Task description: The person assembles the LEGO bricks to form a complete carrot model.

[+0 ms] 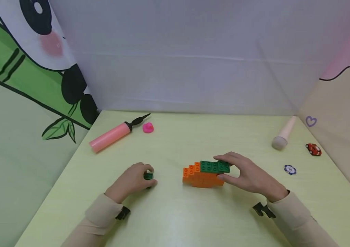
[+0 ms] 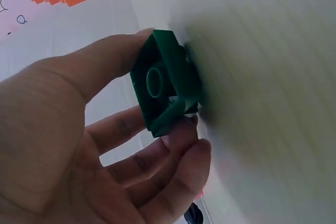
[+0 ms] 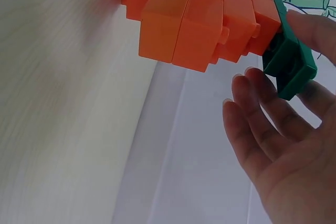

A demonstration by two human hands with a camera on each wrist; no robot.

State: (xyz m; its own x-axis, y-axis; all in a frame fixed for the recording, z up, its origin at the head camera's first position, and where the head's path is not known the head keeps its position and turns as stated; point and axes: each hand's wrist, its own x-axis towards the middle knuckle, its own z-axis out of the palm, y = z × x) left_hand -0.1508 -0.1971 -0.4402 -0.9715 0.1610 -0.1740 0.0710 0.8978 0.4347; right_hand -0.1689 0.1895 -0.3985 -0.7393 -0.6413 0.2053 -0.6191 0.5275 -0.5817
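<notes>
My left hand pinches a small green toy brick between thumb and fingers, close above the table. The left wrist view shows the hollow underside of that brick with a round tube inside. To the right stands a stepped model of orange toy bricks, topped by green bricks. My right hand grips the right end of the green bricks between thumb and index finger. In the right wrist view, these green bricks jut past the orange bricks, and the other fingers are spread.
At the back left lie a pink hand pump with a black nozzle and a pink rubber duck. On the right are a toy microphone, a red toy car and a poker chip. A pale cloth wall borders the table's far edge.
</notes>
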